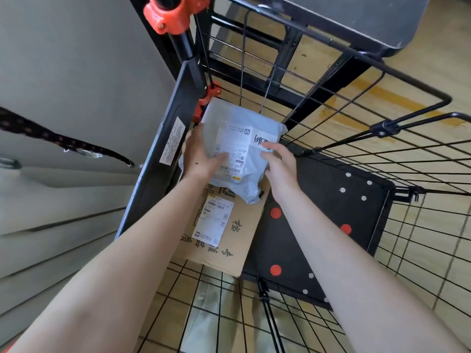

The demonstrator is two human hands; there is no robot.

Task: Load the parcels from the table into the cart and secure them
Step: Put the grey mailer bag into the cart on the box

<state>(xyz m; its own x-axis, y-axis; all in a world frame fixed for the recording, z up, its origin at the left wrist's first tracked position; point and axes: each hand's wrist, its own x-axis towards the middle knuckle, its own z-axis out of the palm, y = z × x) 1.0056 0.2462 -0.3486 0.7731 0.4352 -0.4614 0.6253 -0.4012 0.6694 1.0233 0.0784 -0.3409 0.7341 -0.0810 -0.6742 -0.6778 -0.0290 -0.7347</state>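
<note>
A light grey mailer bag (239, 118) with a white shipping label lies on top of a brown cardboard box (224, 240) inside the black wire cart (382, 154). My left hand (201, 154) grips the bag's left edge, thumb across the label. At the bag's right edge, my right hand (277, 161) holds it with curled fingers. The box lies flat against the cart's left side on the black base plate (318, 212), which has red dots. Both parcels sit low in the cart.
The cart's black upright post (168, 154) with orange clamps (167, 14) stands at the left. A black elastic strap with a hook (76, 146) hangs left of the cart. A dark table edge (369, 21) is at the top right. Wood floor shows through the wire.
</note>
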